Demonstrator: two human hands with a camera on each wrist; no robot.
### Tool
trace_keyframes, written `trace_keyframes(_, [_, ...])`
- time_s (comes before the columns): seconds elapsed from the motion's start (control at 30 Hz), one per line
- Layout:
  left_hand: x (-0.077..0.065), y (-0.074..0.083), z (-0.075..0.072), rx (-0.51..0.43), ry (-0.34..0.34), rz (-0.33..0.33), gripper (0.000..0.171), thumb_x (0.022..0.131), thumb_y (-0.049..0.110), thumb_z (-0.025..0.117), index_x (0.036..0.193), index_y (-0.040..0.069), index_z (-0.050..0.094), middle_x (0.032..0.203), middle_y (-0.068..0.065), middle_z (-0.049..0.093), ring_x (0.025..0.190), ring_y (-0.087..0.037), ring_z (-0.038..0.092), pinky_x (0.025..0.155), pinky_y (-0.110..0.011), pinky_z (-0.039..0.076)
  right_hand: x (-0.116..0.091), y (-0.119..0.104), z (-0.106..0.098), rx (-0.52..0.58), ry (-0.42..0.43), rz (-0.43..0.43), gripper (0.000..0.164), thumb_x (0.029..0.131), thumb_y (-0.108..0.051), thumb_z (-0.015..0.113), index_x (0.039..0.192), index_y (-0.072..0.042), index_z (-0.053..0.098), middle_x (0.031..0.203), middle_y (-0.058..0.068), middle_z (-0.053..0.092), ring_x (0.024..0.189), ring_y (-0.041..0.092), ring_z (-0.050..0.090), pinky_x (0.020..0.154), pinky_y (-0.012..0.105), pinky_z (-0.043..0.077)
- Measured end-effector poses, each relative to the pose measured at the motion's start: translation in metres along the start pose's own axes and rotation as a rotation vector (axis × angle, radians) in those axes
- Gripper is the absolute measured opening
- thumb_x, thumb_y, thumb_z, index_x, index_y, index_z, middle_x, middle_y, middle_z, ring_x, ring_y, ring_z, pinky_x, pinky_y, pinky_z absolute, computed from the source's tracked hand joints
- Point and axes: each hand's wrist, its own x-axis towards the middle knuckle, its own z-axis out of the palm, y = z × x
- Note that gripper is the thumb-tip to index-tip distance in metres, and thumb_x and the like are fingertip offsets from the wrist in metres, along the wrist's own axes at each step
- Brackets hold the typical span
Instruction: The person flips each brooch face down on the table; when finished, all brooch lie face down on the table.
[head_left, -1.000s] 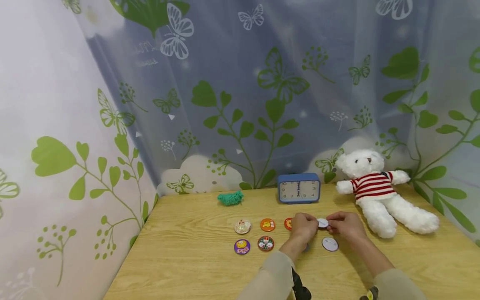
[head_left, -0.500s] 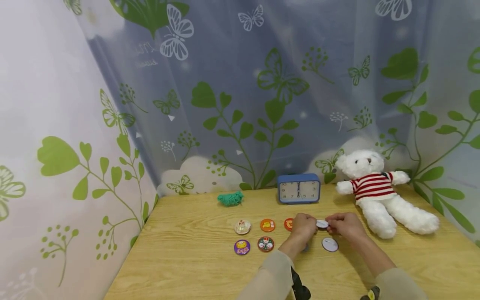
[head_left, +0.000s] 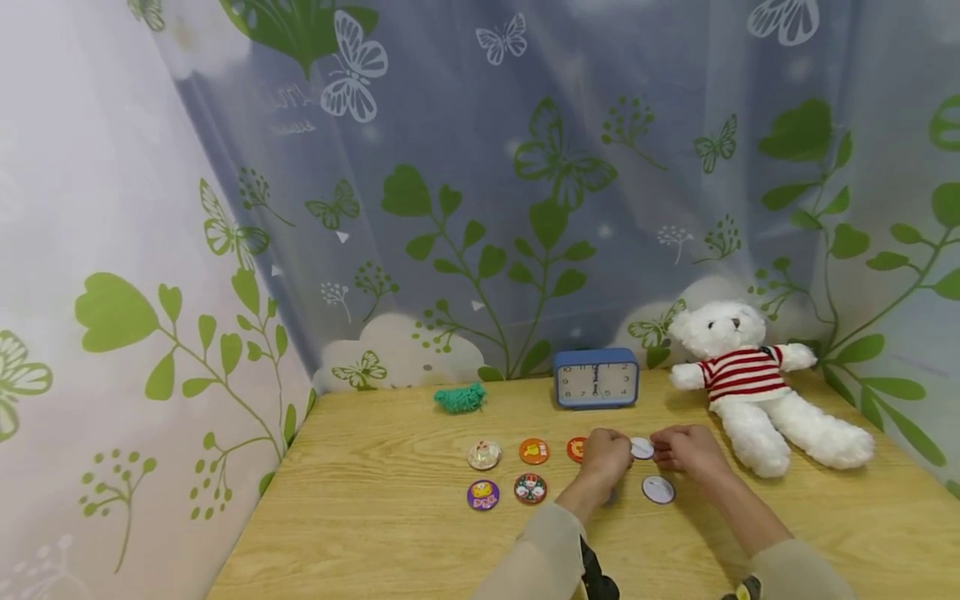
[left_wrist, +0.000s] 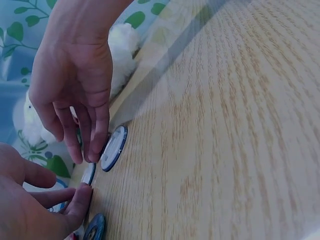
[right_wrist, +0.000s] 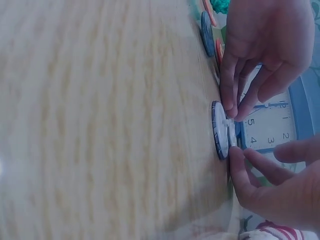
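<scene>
In the head view, a pin badge (head_left: pixel 642 448) lies face down, white back up, between my two hands. My left hand (head_left: pixel 606 458) touches its left edge with the fingertips, thumb apart from it in the right wrist view. My right hand (head_left: pixel 693 452) has its fingertips at the opposite edge, fingers loosely extended. Closer to me lies a second face-down badge (head_left: pixel 658 490), its pin showing. Left of my hands are a red badge (head_left: pixel 577 450), partly covered, and an orange badge (head_left: pixel 534 452). A bluish badge (left_wrist: pixel 95 228) shows by my left hand in the left wrist view.
Further left are a pale badge (head_left: pixel 484 455), a purple badge (head_left: pixel 483 495) and a dark patterned badge (head_left: pixel 530 489). Behind stand a blue clock (head_left: pixel 596 379) and a bundle of green yarn (head_left: pixel 461 398). A white teddy bear (head_left: pixel 746 375) sits at the right back of the wooden table (head_left: pixel 360 517).
The badge between my hands has come down flatter, showing more of its white back. My right fingertips have eased slightly off its edge; both hands otherwise stay in place.
</scene>
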Motion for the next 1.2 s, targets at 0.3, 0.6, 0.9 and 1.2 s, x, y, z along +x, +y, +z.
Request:
trace_keyframes(0.3, [-0.001,-0.002,-0.002,-0.065,0.001,-0.018,0.019,0.084,-0.004,0.056,0.088,-0.006,0.075,0.059,0.001,0.055,0.053,-0.008,0.046,0.050,-0.017,0.039,-0.006,-0.002,0.001,0.012,0.025,-0.022,0.045,0.107,-0.012,0.043,0.134,0.023,0.051,0.107,0.024,0.071,0.081,0.010,0.069,0.074,0.027,0.063])
trace_keyframes(0.6, [0.001,0.002,-0.018,-0.185,-0.079,-0.070,0.023,0.096,0.002,0.058,0.109,-0.009,0.073,0.088,-0.017,0.072,0.068,-0.016,0.067,0.067,-0.030,0.064,-0.012,-0.011,0.014,0.018,-0.020,-0.097,0.046,0.109,-0.015,0.048,0.143,0.017,0.048,0.137,0.032,0.061,0.110,0.023,0.069,0.092,0.035,0.061])
trace_keyframes(0.9, [0.005,-0.001,-0.041,-0.185,-0.074,-0.068,0.024,0.099,0.003,0.057,0.115,-0.010,0.071,0.099,-0.018,0.071,0.088,-0.028,0.074,0.077,-0.037,0.066,-0.013,-0.013,0.031,0.078,-0.109,-0.096,0.046,0.109,-0.012,0.049,0.143,0.018,0.046,0.136,0.033,0.060,0.108,0.026,0.071,0.094,0.039,0.061])
trace_keyframes(1.2, [0.009,-0.005,-0.070,-0.182,-0.075,-0.031,0.025,0.096,-0.002,0.059,0.116,-0.012,0.070,0.099,-0.022,0.072,0.082,-0.025,0.072,0.077,-0.036,0.066,-0.010,-0.011,0.043,0.063,-0.183,-0.113,0.047,0.109,-0.010,0.047,0.145,0.019,0.041,0.142,0.037,0.054,0.112,0.031,0.070,0.095,0.044,0.061])
